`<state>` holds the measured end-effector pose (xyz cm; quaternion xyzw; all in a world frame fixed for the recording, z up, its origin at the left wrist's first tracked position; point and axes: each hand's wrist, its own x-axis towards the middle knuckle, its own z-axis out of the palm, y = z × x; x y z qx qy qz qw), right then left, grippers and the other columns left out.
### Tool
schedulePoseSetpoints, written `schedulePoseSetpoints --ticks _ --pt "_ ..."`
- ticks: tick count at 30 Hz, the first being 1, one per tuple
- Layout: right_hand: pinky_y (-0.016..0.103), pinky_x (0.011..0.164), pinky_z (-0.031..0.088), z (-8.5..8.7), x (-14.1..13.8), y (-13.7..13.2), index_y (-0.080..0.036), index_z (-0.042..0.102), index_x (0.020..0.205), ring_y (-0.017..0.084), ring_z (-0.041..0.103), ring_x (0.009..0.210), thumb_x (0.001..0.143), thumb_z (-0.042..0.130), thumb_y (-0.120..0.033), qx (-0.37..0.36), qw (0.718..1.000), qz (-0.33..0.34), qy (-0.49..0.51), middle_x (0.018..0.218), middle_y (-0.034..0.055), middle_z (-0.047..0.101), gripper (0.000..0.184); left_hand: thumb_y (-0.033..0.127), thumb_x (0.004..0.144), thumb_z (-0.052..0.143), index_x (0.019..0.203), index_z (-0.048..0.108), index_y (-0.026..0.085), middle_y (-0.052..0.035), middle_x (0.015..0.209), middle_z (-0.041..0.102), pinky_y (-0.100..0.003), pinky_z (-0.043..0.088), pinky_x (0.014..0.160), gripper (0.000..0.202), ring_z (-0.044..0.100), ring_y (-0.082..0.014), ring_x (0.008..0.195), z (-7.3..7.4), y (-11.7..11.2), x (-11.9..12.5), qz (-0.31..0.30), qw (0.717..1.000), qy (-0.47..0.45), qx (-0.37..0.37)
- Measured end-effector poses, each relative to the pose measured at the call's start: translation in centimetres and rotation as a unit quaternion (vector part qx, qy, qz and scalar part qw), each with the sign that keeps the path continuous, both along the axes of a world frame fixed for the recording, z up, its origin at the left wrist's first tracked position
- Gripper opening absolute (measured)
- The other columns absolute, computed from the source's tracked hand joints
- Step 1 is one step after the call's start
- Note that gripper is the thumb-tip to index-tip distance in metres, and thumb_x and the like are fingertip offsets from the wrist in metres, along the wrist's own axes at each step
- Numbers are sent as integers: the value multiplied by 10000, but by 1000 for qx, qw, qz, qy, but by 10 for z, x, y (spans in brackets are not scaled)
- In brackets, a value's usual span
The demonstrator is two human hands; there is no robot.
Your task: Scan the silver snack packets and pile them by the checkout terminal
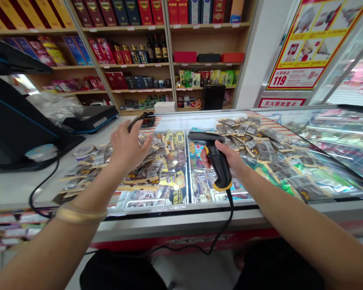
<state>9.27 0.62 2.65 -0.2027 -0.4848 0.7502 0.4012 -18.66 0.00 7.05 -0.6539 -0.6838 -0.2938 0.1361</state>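
My right hand [226, 155] grips the handle of a black barcode scanner [220, 161] with yellow trim. Its head points left above the freezer's glass top, and a black cable [230, 209] hangs from the handle. To the left, my left hand [128, 147] reaches forward over a heap of small clear packets with brown contents [142, 171], thumb and fingers apart. A thin dark object [140, 119] shows between and beyond its fingers; whether they touch it, I cannot tell. Another pile of such packets [266, 149] lies on the glass to the right.
A chest freezer [175, 219] stands in front of me, colourful packs under its glass. At left are a black till [15, 117], a scale [93, 117], a plastic bag [56, 106] and a round tub [84, 152]. Shelves [139, 28] of boxes and bottles stand behind.
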Motion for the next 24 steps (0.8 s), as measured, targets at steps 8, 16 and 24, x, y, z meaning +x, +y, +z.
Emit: schedulePoseSetpoints --ticks 8,16,24 --pt "276 558 421 5 89 -5 -168 621 738 153 486 617 686 657 -575 16 989 -146 -22 681 48 543 412 376 829 540 1259 538 157 -129 1114 626 -392 480 893 484 614 -224 948 -32 23 134 -214 955 -179 -104" --pt "249 538 423 -16 114 -4 -170 600 679 132 479 592 703 637 -587 -31 978 -203 -44 639 30 525 419 298 862 478 1290 570 216 -92 1100 680 -354 481 866 445 628 -227 981 -57 48 200 -251 925 -185 -217" --pt "250 533 408 -15 107 -5 -150 606 699 119 486 554 674 649 -621 -24 982 -177 -58 642 33 556 474 380 864 479 1266 594 278 -73 1024 714 -371 484 808 430 653 -220 875 -59 40 205 -219 922 -202 -247"
